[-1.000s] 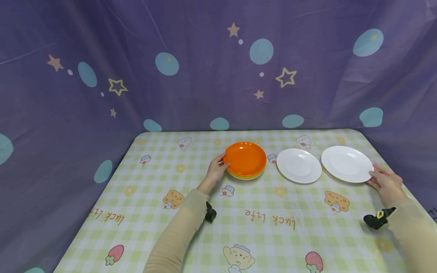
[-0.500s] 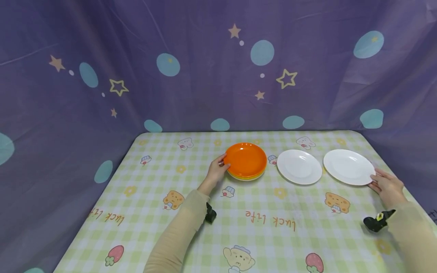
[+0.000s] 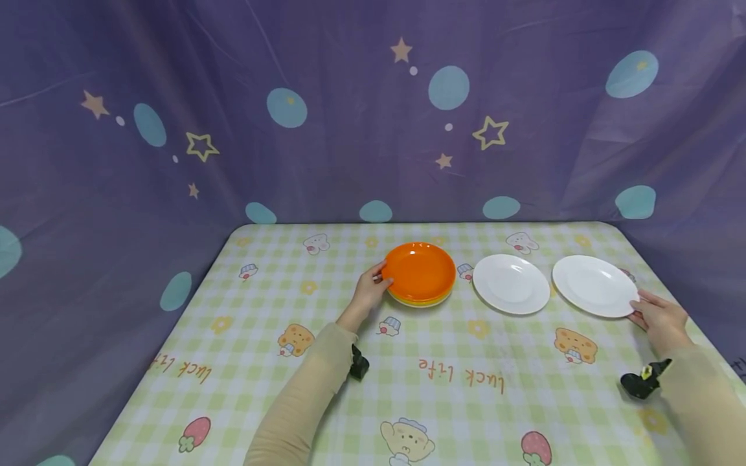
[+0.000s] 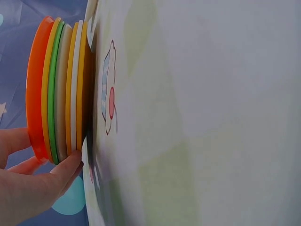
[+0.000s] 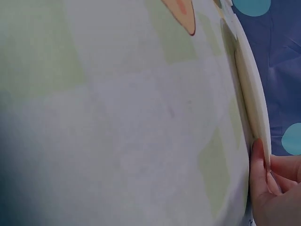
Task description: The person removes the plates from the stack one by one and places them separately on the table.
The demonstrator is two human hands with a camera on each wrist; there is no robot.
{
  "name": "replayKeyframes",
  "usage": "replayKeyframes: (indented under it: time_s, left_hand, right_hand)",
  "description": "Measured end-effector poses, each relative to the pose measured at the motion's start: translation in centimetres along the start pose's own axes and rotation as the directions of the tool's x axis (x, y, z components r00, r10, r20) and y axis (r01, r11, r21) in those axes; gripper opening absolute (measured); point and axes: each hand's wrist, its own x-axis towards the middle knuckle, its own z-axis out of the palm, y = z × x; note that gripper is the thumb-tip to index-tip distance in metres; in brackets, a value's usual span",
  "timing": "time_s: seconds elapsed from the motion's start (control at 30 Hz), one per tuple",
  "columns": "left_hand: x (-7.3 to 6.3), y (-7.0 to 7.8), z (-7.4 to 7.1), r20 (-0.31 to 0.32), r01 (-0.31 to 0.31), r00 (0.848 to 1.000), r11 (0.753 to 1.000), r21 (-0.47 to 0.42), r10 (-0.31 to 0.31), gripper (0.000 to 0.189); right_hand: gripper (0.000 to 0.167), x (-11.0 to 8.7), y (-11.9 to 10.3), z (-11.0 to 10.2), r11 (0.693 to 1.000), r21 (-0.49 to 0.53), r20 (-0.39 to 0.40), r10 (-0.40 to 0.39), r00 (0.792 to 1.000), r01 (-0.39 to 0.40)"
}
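Three items form a row across the far half of the counter [image 3: 262, 388]. Leftmost is the plate stack [image 3: 418, 272], one plate upon another; to its right, across a gap, comes the middle plate [image 3: 510, 285], then just beside it the end plate [image 3: 596, 286]. The left grip [image 3: 370, 289] is at the stack's left rim, the right grip [image 3: 663, 318] at the end plate's right rim. Behind the counter hangs the curtain [image 3: 350, 175].

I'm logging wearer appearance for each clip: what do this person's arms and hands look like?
The left sleeve and right sleeve are plain beige, the left one creased. A black device sits at each wrist, left device and right device, the right with a small yellow mark. The left hand and right hand wear no gloves.
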Motion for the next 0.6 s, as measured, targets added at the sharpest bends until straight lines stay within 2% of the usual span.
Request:
replayKeyframes:
  time_s: [0.1, 0.17, 0.33, 0.43, 0.47, 0.53, 0.6]
  left_hand:
    - [-0.01, -0.02, 0.01, 0.003, 0.002, 1.000, 1.000, -0.007, -0.002, 0.047]
    - [-0.03, -0.03, -0.01, 0.005, 0.002, 1.000, 1.000, -0.010, -0.002, 0.047]
    - [-0.08, 0.03, -0.07, 0.004, -0.007, 1.000, 1.000, -0.004, 0.007, 0.047]
    - [-0.12, 0.12, -0.06, 0.004, -0.006, 1.000, 1.000, -0.004, 0.007, 0.047]
    - [-0.13, 0.13, -0.05, 0.005, -0.006, 1.000, 1.000, -0.004, 0.006, 0.046]
    - [-0.12, 0.11, -0.04, 0.002, -0.002, 1.000, 1.000, -0.003, 0.002, 0.046]
    - [-0.09, 0.04, -0.03, 0.001, -0.005, 1.000, 1.000, 0.003, 0.005, 0.046]
  right_hand:
    - [0.064, 0.06, -0.03, 0.25, 0.999, -0.052, -0.047, 0.006, 0.999, -0.009]
    - [0.071, 0.02, -0.07, 0.43, 0.996, -0.089, -0.068, -0.003, 0.998, -0.003]
    - [0.072, -0.12, -0.11, 0.61, 0.985, -0.166, -0.106, -0.054, 0.993, 0.036]
    - [0.069, -0.24, -0.11, 0.68, 0.965, -0.249, -0.106, -0.108, 0.988, 0.079]
    - [0.067, -0.30, -0.10, 0.75, 0.950, -0.296, -0.099, -0.131, 0.986, 0.097]
    - [0.061, -0.43, -0.08, 0.79, 0.891, -0.429, -0.065, -0.197, 0.978, 0.151]
    - [0.055, -0.59, -0.03, 0.91, 0.778, -0.597, -0.037, -0.270, 0.962, 0.196]
